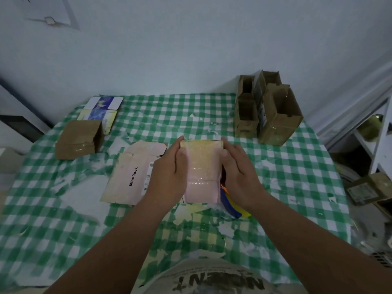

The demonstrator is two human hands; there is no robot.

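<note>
While we hold small pale pink cardboard box [202,166] upright over green-checked worktop [297,177], left hand [169,168] and right hand [239,168] clasp its sides, grip snug. Likely light, stiff-walled; glossy tape wrap probably slippery. Best hold: palms on side faces, thumbs on front.

"mine took" runs in black along the flattened pink box [129,177] on the table.

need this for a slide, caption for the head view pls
The left hand and right hand grip a pink box by its sides over a green checked tablecloth, cardboard boxes nearby
</note>
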